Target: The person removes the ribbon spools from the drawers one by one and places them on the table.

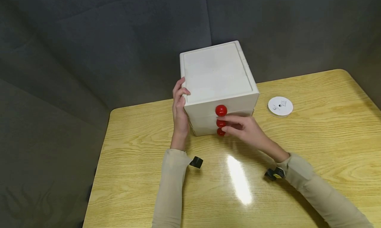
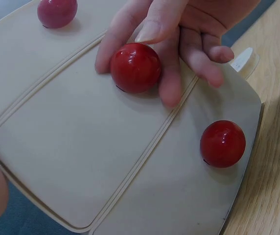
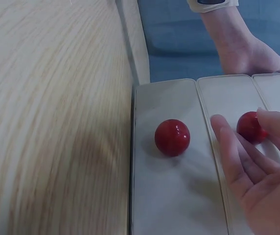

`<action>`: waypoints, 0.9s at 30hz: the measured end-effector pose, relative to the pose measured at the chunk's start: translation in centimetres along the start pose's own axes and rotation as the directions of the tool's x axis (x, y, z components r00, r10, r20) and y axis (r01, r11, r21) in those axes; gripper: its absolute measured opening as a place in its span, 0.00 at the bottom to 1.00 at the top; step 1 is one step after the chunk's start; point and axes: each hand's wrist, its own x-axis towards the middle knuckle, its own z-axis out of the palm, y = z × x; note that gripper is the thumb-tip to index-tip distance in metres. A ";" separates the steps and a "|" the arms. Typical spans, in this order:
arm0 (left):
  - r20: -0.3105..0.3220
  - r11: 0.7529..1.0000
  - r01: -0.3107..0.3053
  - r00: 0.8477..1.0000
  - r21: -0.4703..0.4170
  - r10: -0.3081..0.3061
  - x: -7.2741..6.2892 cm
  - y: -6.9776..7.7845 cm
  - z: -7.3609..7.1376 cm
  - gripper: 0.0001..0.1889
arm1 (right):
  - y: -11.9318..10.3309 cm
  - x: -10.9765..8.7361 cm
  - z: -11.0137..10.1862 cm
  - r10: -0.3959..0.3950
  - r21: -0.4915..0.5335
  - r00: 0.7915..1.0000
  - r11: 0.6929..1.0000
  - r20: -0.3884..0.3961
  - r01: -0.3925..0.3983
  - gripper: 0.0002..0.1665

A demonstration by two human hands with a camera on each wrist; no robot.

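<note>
A white box with three drawers [image 1: 220, 72] stands on the table, a round red knob on each drawer front. My left hand [image 1: 180, 114] rests against its left side, with fingertips over the top edge. At the front, my right hand [image 1: 245, 129] has thumb and fingers around the middle knob [image 2: 135, 68]. In the left wrist view, the thumb lies at that knob's upper side with a finger on either side. The top knob [image 1: 221, 110] sits just above the right hand. The bottom knob [image 3: 172, 137] is untouched. All drawers look closed.
A white round spool [image 1: 280, 106] lies on the wooden table [image 1: 134, 175] to the right of the box. Behind the box hangs a dark grey curtain [image 1: 119, 49]. Each wrist wears a small black camera.
</note>
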 end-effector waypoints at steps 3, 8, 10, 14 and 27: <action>-0.002 1.000 0.000 1.000 0.001 0.000 0.0 0.0 0.0 0.18 | 0.1 0.2 0.1 -0.013 0.015 1.000 1.000 0.019 0.013 0.20; -0.007 1.000 0.007 1.000 -0.001 -0.007 0.0 0.0 0.1 0.17 | 0.3 0.4 0.2 -0.018 0.025 0.999 1.000 0.050 0.016 0.20; -0.009 1.000 0.005 1.000 -0.003 -0.005 0.0 0.0 0.1 0.17 | 0.4 0.6 0.2 -0.012 0.029 0.998 1.000 0.059 0.010 0.20; -0.010 1.000 0.000 1.000 0.000 0.000 0.1 0.0 0.1 0.18 | 0.5 0.7 0.2 0.005 0.050 0.998 0.999 0.058 -0.007 0.19; -0.007 1.000 0.004 1.000 -0.010 -0.004 0.1 -0.2 0.2 0.19 | 0.3 0.9 0.8 0.049 0.092 0.999 0.994 0.017 -0.050 0.16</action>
